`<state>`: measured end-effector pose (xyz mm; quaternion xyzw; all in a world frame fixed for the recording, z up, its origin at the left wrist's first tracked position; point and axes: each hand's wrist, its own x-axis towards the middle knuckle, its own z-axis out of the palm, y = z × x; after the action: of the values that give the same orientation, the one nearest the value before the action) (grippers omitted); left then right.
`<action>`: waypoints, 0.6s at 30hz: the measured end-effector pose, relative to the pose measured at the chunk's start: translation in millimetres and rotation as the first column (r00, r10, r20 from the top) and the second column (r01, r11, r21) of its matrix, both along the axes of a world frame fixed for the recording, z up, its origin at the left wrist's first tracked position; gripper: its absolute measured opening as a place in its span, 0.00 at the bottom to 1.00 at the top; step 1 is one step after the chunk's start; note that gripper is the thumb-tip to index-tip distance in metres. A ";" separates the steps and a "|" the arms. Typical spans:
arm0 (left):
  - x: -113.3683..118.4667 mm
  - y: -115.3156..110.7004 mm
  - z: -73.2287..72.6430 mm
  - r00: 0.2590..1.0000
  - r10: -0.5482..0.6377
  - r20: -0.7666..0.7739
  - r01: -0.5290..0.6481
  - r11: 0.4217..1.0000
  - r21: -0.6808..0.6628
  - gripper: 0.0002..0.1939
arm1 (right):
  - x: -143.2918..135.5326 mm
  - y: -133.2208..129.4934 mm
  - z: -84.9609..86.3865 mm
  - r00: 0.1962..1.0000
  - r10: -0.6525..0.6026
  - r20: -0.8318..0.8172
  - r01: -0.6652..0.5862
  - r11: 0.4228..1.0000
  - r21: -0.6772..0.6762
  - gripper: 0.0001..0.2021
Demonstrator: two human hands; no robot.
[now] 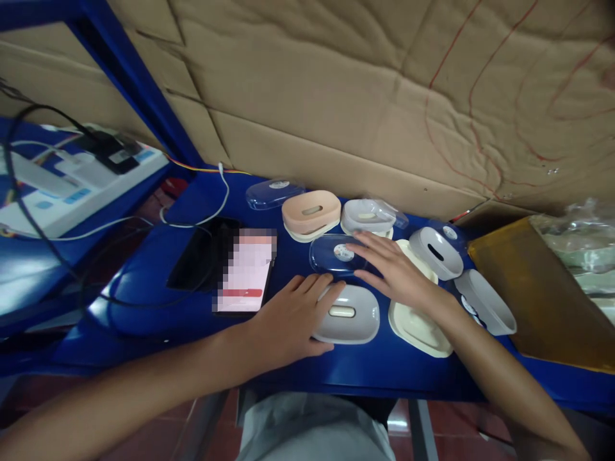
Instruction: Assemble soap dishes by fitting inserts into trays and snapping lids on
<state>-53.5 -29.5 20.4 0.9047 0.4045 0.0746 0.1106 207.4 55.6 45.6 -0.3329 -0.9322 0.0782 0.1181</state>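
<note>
My left hand curves round the left side of a grey oval dish with a slot in its middle, thumb at the lower edge and fingers over the upper left rim. My right hand lies with fingers apart over the right end of a clear oval lid that bears a round sticker. Behind sit a peach oval dish on a cream base and a grey dish with a clear cover. A cream oval piece rests below my right wrist.
Two phones, one lit and one dark, lie at the left. Grey dish parts stand at the right beside a brown box. A power strip with cables is far left. Cardboard rises behind the blue table.
</note>
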 end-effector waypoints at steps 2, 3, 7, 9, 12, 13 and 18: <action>-0.8 0.2 1.3 1.000 0.007 0.007 -0.006 1.000 -0.030 0.51 | -6.6 14.6 -6.3 0.997 0.022 0.076 -0.021 1.000 -0.021 0.28; -1.1 0.2 1.6 1.000 0.013 0.007 -0.013 0.999 -0.045 0.51 | -8.8 17.9 -9.7 0.995 0.021 0.094 -0.019 1.000 -0.024 0.30; 0.2 -0.7 -0.2 0.999 0.041 0.021 -0.039 0.996 -0.080 0.52 | -2.2 11.1 -14.2 0.999 -0.046 0.026 0.047 0.998 -0.051 0.29; 2.1 -0.9 -3.3 0.994 0.086 0.068 -0.080 0.993 -0.087 0.53 | 11.0 2.5 -10.6 0.992 -0.103 -0.070 0.093 0.986 -0.141 0.26; 4.1 1.7 -9.7 0.966 0.181 0.183 -0.168 0.982 -0.082 0.55 | 33.6 -10.7 -4.4 0.960 -0.193 -0.201 0.117 0.934 -0.336 0.23; 4.4 3.4 -12.1 0.953 0.206 0.223 -0.193 0.978 -0.078 0.55 | 39.3 -15.0 -3.3 0.951 -0.207 -0.229 0.108 0.919 -0.380 0.23; 4.0 12.9 -21.7 0.892 0.263 0.369 -0.249 0.965 -0.087 0.60 | 43.1 -35.4 -5.3 0.959 -0.170 -0.228 0.086 0.937 -0.338 0.26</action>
<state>-49.6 -16.6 -1.3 0.8100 0.4926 0.2533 0.1924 250.5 20.2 40.3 -0.3956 -0.8600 0.2643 0.1848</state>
